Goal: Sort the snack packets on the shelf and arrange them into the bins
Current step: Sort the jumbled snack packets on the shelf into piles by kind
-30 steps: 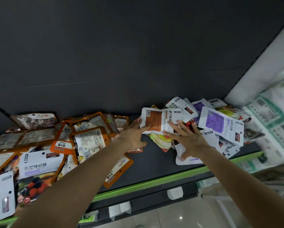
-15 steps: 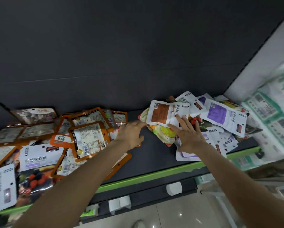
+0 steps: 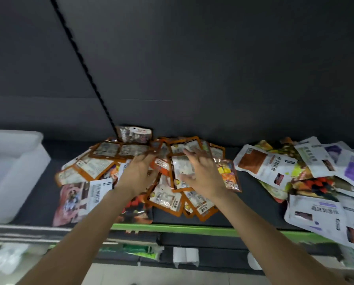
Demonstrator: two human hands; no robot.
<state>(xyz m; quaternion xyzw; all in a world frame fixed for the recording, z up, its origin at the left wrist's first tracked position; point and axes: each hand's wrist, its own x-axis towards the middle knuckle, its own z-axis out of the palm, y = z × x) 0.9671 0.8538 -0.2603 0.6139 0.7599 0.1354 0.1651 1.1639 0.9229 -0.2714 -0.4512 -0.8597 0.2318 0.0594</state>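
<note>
left hand (image 3: 138,173) over the orange-edged packets (image 3: 165,182) in the middle of the shelf (image 3: 192,218); fingers reach forward, loosely spread, tips on or just above the packets at the back of the pile. motion blur; cannot tell if anything is pinched, nothing plainly gripped. right hand (image 3: 200,173) just beside it, fingers splayed wide and relaxed, palm down over a clear-fronted packet with orange border; thumb out to the left. touching or hovering: cannot tell. reads as released, not clenched.

both forearms come up from the lower edge, converging on that pile.

orange pile fans across the dark shelf, overlapping, some tilted. at its left front, a pink-and-white packet (image 3: 79,200), and a dark packet with red-orange print (image 3: 136,210) near the green shelf lip (image 3: 192,229).

apart to the right, a gap of bare shelf between: a 2nd heap of white packets (image 3: 315,182), 1 with a brown panel (image 3: 264,163), others with purple panels, over yellow and dark ones.

far left on the shelf, a translucent white bin (image 3: 18,161), well apart from the hands.

dark back panel (image 3: 213,68) above.
</note>
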